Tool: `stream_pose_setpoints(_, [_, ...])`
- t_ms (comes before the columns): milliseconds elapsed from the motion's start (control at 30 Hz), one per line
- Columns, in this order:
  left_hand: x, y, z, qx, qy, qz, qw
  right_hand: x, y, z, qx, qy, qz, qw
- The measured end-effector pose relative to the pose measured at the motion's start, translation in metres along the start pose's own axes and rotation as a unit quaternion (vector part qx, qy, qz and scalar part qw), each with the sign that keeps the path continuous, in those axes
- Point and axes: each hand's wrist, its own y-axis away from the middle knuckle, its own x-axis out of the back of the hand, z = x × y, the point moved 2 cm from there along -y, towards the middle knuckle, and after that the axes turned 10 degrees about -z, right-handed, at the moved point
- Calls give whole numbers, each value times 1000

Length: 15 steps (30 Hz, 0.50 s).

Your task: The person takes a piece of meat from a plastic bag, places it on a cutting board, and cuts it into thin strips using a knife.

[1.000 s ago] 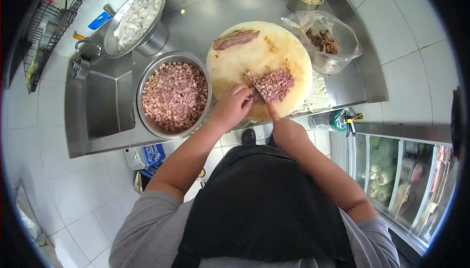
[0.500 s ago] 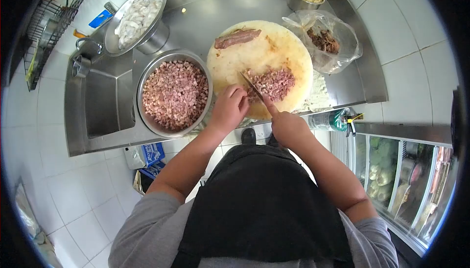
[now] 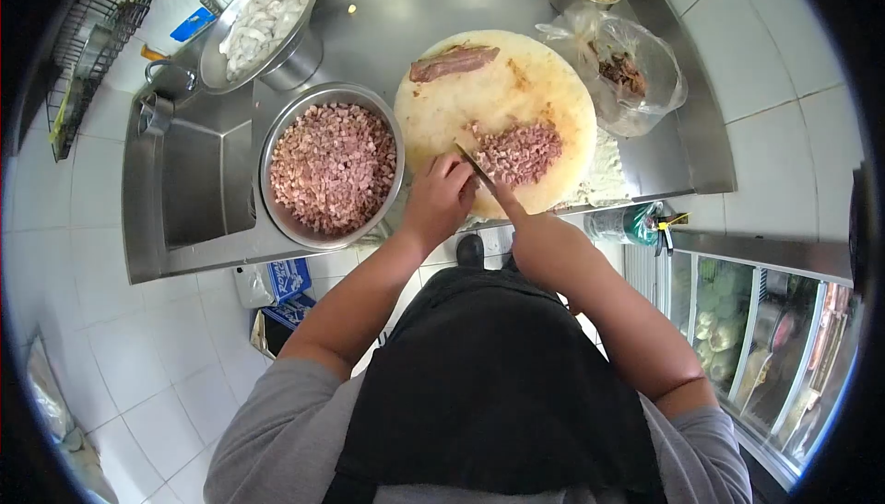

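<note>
The right hand (image 3: 539, 228) seems to grip the knife (image 3: 475, 168), handle hidden; left hand (image 3: 441, 198) curled beside diced meat (image 3: 521, 152).

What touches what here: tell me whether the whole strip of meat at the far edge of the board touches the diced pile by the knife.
Apart. The head view shows bare cutting board between the meat strip and the diced pile.

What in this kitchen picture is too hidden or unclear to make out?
Head view, the only one:
- Knife: its handle is covered by the right hand and the left hand.
- Chopping board: near edge hidden behind both hands.
- Items in the glass cabinet: blurred, cut off by the lens edge.
- Contents of the plastic bag: dark bits, too small to identify.
</note>
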Motion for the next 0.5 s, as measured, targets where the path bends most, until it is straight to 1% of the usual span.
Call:
stream_pose_setpoints(67, [0, -4, 2, -3, -24, -17, 1000, -11, -5, 1, -8, -46, 0, 999])
stream_pose_setpoints(167, [-3, -6, -1, -21, -43, -4, 999, -17, -25, 0, -26, -63, -3, 998])
stream_pose_setpoints(200, [-2, -6, -2, -22, -45, -4, 999, -13, -28, 0, -24, -64, -2, 998])
stream_pose_setpoints(267, [-4, -6, -3, -13, -20, -16, 1000, -3, -27, 3, 12, -32, 25, 999])
stream_pose_setpoints(300, [-5, -7, -4, -13, -19, -16, 1000, 0, -20, 3, 12, -32, 25, 999])
stream_pose_setpoints(367, [-5, -4, -6, -24, -12, -9, 1000, 2, -7, -1, 7, -52, -8, 999])
stream_pose_setpoints(400, [-5, -3, -7, -22, -12, -10, 1000, -9, -13, -1, 9, -53, -10, 998])
stream_pose_setpoints(467, [-9, -3, -7, -32, -30, 0, 999, -35, -29, 3, -5, -96, 33, 995])
stream_pose_setpoints(500, [-8, -4, -6, -32, -30, 0, 999, -31, -32, 4, -5, -96, 34, 995])
